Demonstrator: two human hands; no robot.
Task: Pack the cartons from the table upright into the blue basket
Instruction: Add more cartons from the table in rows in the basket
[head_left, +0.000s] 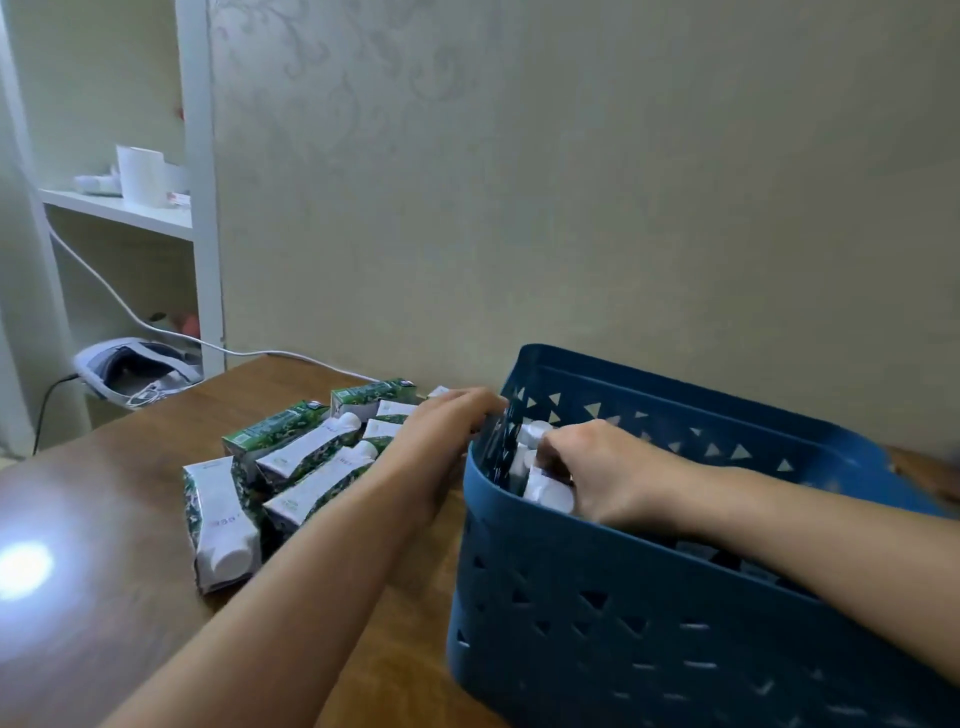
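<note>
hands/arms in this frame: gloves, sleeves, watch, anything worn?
Nothing worn that shows. The left hand and right hand are bare, no gloves, and no rings are visible. Both forearms are bare to the frame edge: no sleeves, watch, bands or markings in view.

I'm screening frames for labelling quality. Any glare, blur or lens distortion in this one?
Head view: a bright glare spot on the table at the left edge; motion blur smears the blue basket at its far right rim; wide-angle bending curves the white shelf post; light is dim and greenish overall.
</note>
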